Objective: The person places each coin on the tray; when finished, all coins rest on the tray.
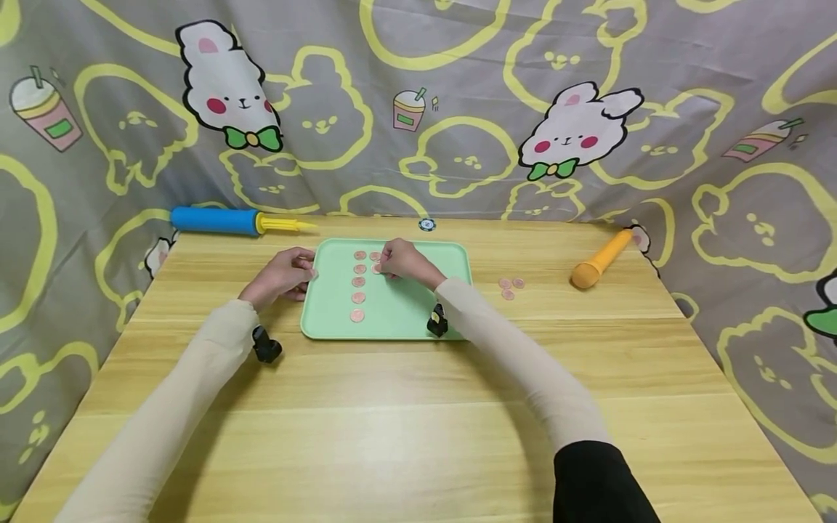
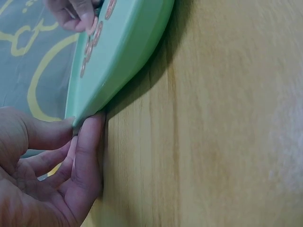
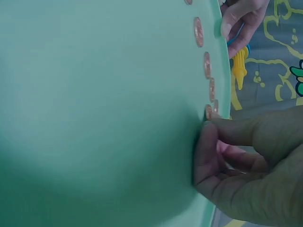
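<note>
Both forearms reach forward from the near edge of the view, the left sleeve (image 1: 176,407) slanting inward from one side and the right sleeve (image 1: 523,363) from the other, over the wooden table (image 1: 366,436); black fabric (image 1: 598,479) covers the right arm further back. A black wrist camera (image 1: 267,345) sits below the left hand, another (image 1: 437,320) below the right.

The left hand (image 1: 282,276) is turned toward the right one, pinching the side rim of the green tray (image 1: 405,319), thumb on top and a finger against the outside. The right hand (image 1: 402,259) bends down over the tray, thumb and index finger drawn narrow around a coin (image 1: 376,269) at its surface. Between the hands runs a column of five coins (image 1: 358,282), reaching from nearer than the right hand to just past its fingertips. One more coin (image 1: 375,256) lies just beyond that pinch.

To the right hand's right, off the tray, three coins (image 1: 508,294) lie grouped on the table, with an orange microphone-shaped object (image 1: 598,261) farther out. Beyond the left hand lies a blue pump (image 1: 216,221) with a yellow nozzle (image 1: 281,224); beyond the right, a poker chip (image 1: 427,224). A patterned cloth (image 1: 458,87) hangs behind.
</note>
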{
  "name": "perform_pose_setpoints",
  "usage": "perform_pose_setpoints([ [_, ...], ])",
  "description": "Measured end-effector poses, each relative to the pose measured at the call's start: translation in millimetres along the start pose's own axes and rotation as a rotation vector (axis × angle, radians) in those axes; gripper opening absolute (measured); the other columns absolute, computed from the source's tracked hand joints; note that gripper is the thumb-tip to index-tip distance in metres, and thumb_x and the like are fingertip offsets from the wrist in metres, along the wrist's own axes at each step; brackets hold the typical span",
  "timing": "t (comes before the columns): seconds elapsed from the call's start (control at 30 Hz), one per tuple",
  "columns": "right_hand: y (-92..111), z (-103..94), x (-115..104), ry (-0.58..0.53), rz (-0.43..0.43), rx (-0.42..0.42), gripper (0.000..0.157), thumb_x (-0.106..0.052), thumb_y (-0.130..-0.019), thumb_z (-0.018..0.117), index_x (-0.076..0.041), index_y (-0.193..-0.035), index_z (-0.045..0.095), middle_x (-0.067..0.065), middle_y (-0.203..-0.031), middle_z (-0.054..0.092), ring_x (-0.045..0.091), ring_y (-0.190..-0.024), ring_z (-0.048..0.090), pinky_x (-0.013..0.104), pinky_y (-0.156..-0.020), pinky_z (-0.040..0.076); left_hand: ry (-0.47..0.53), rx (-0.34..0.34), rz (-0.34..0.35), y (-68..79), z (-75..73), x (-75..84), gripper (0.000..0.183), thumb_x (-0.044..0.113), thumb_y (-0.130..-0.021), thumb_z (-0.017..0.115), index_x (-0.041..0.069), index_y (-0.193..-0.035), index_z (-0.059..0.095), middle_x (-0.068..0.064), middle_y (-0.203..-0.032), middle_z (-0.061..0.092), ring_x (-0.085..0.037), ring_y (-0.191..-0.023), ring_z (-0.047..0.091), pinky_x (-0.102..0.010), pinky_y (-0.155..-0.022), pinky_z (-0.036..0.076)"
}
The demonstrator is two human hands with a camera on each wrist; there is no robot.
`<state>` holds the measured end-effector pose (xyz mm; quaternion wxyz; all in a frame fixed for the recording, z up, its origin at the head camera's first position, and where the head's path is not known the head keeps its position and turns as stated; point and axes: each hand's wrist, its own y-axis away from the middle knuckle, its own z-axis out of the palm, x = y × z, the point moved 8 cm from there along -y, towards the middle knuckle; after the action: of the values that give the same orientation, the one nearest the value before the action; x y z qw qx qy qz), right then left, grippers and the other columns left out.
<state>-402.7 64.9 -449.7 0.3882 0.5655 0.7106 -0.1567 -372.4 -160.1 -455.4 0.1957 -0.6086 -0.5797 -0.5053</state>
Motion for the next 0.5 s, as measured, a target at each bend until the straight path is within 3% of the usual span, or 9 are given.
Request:
perform_pose_setpoints([
  [0.2,-5.9,1.2,-2.1,0.089,0.083,-0.039,0.041,-0.016,-0.101,0.07,-0.011,-0.064,0.055,0.001,-0.063,0.061,0.012,-0.057,0.055,0.025,-0.065,0.049,-0.016,0.015,-0.001,-1.3,-2.9,-1.4,0.057,0.012,-0.109,0.054,-0.001,-0.16,0.032,-0.02,-0.133,0.047,-0.021,-0.088,0.059,-0.03,-0.071,0.061],
  [0.33,-5.4,-0.1,-2.0,0.059,0.07,-0.045,0.033,-0.015,-0.101,0.072,-0.01,-0.071,0.058,0.002,-0.07,0.065,0.013,-0.064,0.062,0.027,-0.071,0.055,-0.012,0.019,-0.006,0.0,-2.3,-1.6,0.056,0.012,-0.109,0.054,-0.002,-0.159,0.033,-0.02,-0.131,0.047,-0.022,-0.086,0.058,-0.03,-0.071,0.06],
  [0.5,-2.2,-2.4,0.9,0.032,0.056,-0.03,0.028,-0.016,-0.1,0.073,-0.01,-0.076,0.06,0.003,-0.073,0.065,0.015,-0.066,0.063,0.028,-0.072,0.053,-0.004,0.013,-0.007,0.3,0.2,-0.2,0.056,0.012,-0.109,0.053,-0.002,-0.159,0.032,-0.019,-0.13,0.047,-0.022,-0.088,0.058,-0.03,-0.071,0.059],
])
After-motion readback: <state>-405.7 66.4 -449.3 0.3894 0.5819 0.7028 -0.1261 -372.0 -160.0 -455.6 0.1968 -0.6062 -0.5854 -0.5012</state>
